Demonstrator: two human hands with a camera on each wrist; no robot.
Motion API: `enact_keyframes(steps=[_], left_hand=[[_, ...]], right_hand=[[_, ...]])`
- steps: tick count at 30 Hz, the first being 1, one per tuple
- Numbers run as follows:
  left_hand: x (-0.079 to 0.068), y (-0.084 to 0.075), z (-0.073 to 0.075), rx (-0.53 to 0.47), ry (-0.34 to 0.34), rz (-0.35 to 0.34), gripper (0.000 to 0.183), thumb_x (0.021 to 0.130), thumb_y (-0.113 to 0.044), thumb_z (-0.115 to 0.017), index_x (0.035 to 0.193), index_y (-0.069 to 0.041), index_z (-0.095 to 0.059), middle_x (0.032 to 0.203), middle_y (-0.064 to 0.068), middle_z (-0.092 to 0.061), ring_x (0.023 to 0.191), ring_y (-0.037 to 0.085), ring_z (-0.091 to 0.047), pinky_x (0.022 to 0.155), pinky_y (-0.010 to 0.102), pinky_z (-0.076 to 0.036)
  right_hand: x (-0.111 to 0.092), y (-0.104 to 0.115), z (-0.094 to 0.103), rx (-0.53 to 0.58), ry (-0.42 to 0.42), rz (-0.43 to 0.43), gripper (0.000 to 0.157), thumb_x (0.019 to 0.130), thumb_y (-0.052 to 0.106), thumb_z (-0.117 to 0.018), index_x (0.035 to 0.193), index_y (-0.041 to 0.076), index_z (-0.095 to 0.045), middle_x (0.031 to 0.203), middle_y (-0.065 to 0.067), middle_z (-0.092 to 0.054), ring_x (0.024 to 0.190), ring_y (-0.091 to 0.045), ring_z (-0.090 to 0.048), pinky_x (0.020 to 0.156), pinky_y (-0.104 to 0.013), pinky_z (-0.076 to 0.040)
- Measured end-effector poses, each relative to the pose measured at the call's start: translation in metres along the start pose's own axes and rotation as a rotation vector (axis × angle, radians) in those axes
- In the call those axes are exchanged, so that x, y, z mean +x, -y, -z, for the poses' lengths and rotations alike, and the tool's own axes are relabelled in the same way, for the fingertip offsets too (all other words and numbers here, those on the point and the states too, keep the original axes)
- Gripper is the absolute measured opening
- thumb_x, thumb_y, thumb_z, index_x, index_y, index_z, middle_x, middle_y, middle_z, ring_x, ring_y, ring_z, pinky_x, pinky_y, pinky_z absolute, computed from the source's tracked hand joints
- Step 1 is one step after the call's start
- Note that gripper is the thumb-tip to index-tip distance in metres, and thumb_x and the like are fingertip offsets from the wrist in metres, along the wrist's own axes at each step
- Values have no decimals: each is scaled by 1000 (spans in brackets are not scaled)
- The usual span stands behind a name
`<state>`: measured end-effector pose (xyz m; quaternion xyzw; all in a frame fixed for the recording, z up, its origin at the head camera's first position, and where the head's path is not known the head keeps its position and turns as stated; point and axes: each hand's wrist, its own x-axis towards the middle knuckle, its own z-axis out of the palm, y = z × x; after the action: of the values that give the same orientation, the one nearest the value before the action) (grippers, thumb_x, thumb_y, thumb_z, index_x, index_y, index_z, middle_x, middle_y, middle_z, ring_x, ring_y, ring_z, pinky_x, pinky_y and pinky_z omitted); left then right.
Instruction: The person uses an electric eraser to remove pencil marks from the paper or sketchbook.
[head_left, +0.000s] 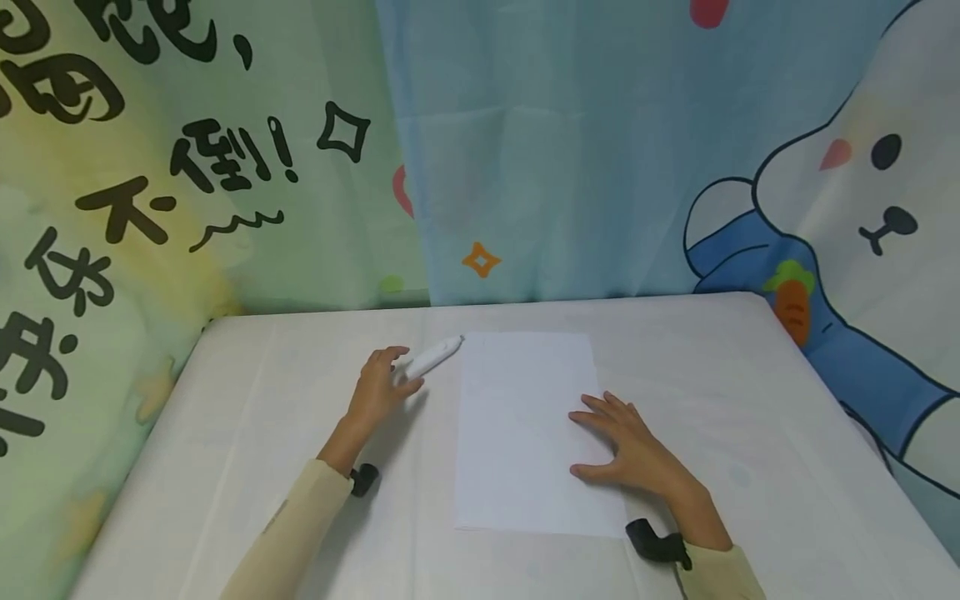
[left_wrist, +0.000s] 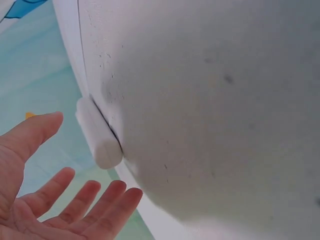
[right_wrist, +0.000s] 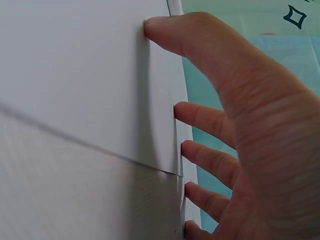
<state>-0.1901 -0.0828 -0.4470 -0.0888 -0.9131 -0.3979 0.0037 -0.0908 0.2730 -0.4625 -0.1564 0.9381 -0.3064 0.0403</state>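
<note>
A sheet of white paper (head_left: 525, 433) lies flat on the table. Just left of its upper corner is a thick white pen-like stick (head_left: 435, 357) with a small grey tip, lying at a slant. My left hand (head_left: 375, 387) is spread beside the near end of this stick. The left wrist view shows a gap between the fingers and the rounded end of the stick (left_wrist: 97, 132). On the paper's right edge rests my right hand (head_left: 630, 446), fingers apart. In the right wrist view, fingertips (right_wrist: 181, 111) touch the sheet (right_wrist: 75, 65), and nothing is held.
A white cloth covers the table (head_left: 300, 367). Behind it hangs a printed curtain (head_left: 540, 167) with a cartoon animal on the right and dark lettering on the left. Black wrist-worn devices (head_left: 656, 543) sit at both sleeves.
</note>
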Motion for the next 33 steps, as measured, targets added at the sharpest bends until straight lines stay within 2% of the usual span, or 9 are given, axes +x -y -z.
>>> enact_keyframes(steps=[8, 17, 25, 33], left_hand=[[11, -5, -2, 42, 48, 38, 55, 84, -15, -75, 132, 3, -53, 127, 25, -54, 104, 35, -55, 88, 49, -47], [21, -8, -4, 165, 86, 123, 58, 85, -24, -75, 134, -4, -53, 126, 19, -58, 105, 33, -58, 84, 49, -48], [30, -8, -8, 289, 135, 154, 54, 85, -32, -75, 130, -8, -58, 120, 12, -66, 106, 30, -61, 83, 48, -49], [36, -10, -11, 397, 161, 153, 48, 85, -35, -73, 122, -6, -65, 114, 14, -63, 102, 31, -59, 80, 46, -50]], right_hand=[[0, 1, 1, -11, -2, -3, 72, 72, 40, -81, 131, 6, -59, 146, -24, -41, 140, -50, -20, 110, -68, -10], [-1, 0, 0, -11, -4, -3, 73, 71, 41, -82, 132, 8, -59, 147, -23, -42, 140, -50, -20, 111, -67, -10], [0, -1, 0, -24, -10, 4, 72, 71, 41, -82, 131, 8, -59, 146, -23, -43, 139, -50, -21, 110, -68, -11], [-1, -3, -1, -7, -24, 24, 70, 71, 39, -82, 130, 7, -60, 145, -24, -43, 139, -51, -21, 109, -69, -10]])
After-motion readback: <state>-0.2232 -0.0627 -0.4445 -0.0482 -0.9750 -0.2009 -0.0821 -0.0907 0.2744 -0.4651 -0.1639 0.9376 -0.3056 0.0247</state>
